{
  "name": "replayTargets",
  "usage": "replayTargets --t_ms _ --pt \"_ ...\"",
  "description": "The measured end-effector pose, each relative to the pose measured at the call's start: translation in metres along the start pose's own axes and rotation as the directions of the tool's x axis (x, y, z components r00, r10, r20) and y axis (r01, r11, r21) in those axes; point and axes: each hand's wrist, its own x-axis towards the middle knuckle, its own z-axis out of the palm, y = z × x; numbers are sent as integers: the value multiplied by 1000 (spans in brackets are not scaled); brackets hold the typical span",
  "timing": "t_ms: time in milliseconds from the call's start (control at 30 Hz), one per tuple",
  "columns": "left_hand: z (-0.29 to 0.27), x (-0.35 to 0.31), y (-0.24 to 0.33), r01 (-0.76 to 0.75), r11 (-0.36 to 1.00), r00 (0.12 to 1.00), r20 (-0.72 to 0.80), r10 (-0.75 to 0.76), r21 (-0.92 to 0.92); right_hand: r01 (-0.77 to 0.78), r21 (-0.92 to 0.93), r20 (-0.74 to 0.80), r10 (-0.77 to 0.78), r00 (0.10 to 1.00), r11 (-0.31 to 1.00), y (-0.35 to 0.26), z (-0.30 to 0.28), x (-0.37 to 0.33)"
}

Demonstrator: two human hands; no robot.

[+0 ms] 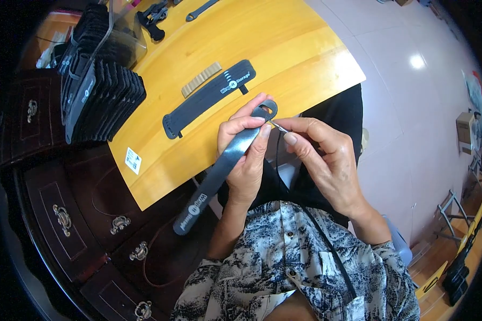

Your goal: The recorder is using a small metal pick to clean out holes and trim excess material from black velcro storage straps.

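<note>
My left hand (243,152) grips a black strap (219,166) with a rounded end and a loop at its top. The strap slants down toward my left forearm, its printed lower end hanging past the table's edge. Between thumb and forefinger, my right hand (324,158) pinches a small, thin silver metal piece (280,127). Its tip meets the strap just below the loop, beside my left thumb; its exact kind is too small to tell. Beyond my hands, a second black strap (206,101) lies flat on the yellow wooden table (305,59).
A tan ridged strip (201,79) lies beside the flat strap. Thick stacks of black straps (104,101) stand at the left, near a clear plastic sheet. A black pistol-shaped tool (152,22) rests at the back. Dark wooden drawers (64,219) are on my left.
</note>
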Motion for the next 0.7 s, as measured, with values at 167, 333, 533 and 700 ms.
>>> replayTargets --t_ms 167,333,533,700 --pt "-1 2 -1 -97 973 995 50 89 209 133 -429 -56 -174 983 893 -1 5 -3" --pt "-4 2 6 -175 912 985 78 157 370 115 -278 -41 -132 990 954 0 9 -3" --pt "-4 4 7 -261 869 965 120 231 420 -168 266 -9 177 984 949 -1 17 -5" --pt "-4 0 -3 -281 838 958 88 272 467 59 -184 -128 -84 988 981 0 21 -5"
